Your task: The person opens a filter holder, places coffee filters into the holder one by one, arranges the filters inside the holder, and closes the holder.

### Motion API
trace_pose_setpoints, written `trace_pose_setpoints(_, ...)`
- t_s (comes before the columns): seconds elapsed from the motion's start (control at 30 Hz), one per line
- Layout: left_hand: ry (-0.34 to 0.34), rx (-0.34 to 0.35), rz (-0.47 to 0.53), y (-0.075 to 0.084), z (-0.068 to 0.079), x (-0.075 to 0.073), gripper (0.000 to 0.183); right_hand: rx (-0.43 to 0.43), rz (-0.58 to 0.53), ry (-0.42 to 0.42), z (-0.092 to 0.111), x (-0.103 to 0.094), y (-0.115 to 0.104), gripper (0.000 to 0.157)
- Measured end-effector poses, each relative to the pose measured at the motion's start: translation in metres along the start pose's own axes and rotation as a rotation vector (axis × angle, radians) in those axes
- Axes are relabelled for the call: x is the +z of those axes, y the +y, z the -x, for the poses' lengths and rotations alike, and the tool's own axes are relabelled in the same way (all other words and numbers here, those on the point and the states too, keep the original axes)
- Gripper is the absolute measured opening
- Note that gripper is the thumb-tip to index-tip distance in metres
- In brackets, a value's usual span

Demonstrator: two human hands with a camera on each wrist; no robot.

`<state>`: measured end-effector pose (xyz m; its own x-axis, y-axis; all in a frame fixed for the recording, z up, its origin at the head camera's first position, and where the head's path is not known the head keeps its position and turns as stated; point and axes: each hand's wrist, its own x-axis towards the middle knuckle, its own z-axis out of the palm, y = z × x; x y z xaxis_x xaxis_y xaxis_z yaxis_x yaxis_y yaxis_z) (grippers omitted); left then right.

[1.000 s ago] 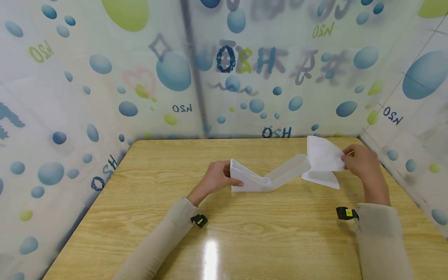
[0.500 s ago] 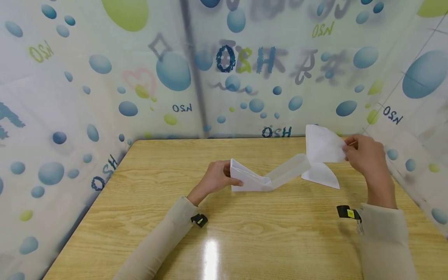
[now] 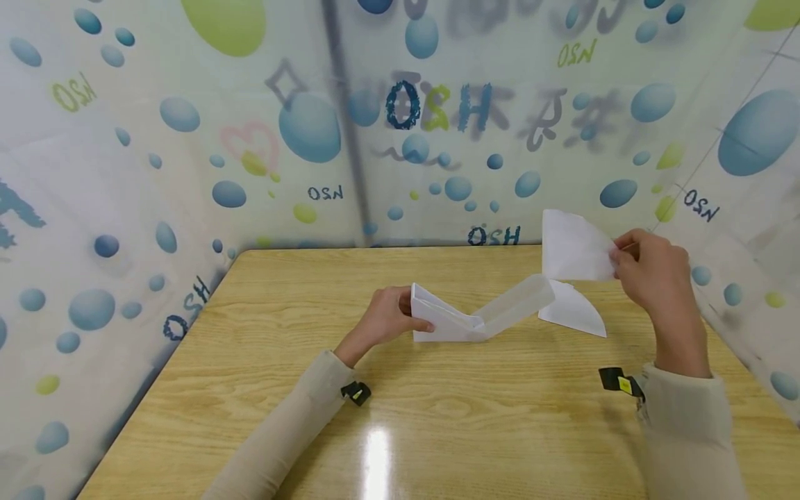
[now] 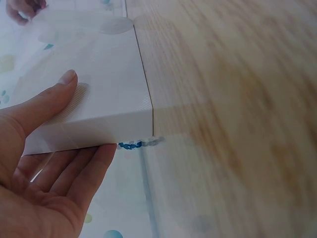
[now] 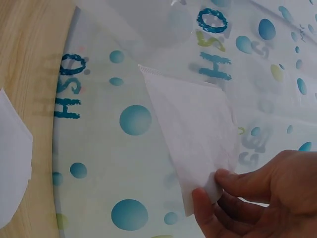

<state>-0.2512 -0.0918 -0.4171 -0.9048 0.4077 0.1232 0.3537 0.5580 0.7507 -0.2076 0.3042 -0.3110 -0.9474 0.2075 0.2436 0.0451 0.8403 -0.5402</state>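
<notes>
My left hand [image 3: 389,318] grips the left end of a white box [image 3: 446,329] standing on the table, thumb on its near side and fingers behind. The box's translucent lid [image 3: 515,304] is swung open to the right. In the left wrist view, the thumb lies on the box's broad face [image 4: 104,74]. My right hand [image 3: 657,272] pinches a white paper coffee filter [image 3: 571,246] by its right edge and holds it up above the far table edge. A crimped seam shows on this filter [image 5: 193,134] in the right wrist view. A second coffee filter [image 3: 573,312] lies on the table below it.
The wooden table [image 3: 312,410] reaches back to a printed curtain [image 3: 412,194] with blue and green dots. More curtain [image 3: 750,229] hangs close along the right side. Black wrist straps [image 3: 356,394] sit at both cuffs.
My right hand has raised the coffee filter up and slightly left, away from the one lying on the table. The left hand and the box have stayed in place.
</notes>
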Motion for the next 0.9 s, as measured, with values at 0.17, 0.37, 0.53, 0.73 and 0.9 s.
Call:
trace_pose_setpoints(0.17,-0.002,0.004,-0.002,0.0,0.0,0.0,0.037,0.001,-0.003,0.047,0.005,-0.004,-0.01,0.035)
trace_pose_setpoints(0.37,-0.007,0.005,0.01,0.0,0.0,0.0,0.037,-0.013,-0.019,0.096,0.012,-0.006,-0.018,0.035)
trace_pose_setpoints(0.53,-0.003,-0.002,0.012,-0.002,0.0,0.0,0.036,-0.026,-0.019,0.114,0.015,-0.006,-0.026,0.034)
trace_pose_setpoints(0.73,0.002,-0.005,0.012,-0.001,0.0,0.0,0.036,-0.084,-0.022,0.121,0.017,-0.003,-0.033,0.032)
trace_pose_setpoints(0.9,0.001,-0.001,0.009,0.001,0.001,0.0,0.037,-0.118,-0.032,0.11,0.02,0.001,-0.036,0.028)
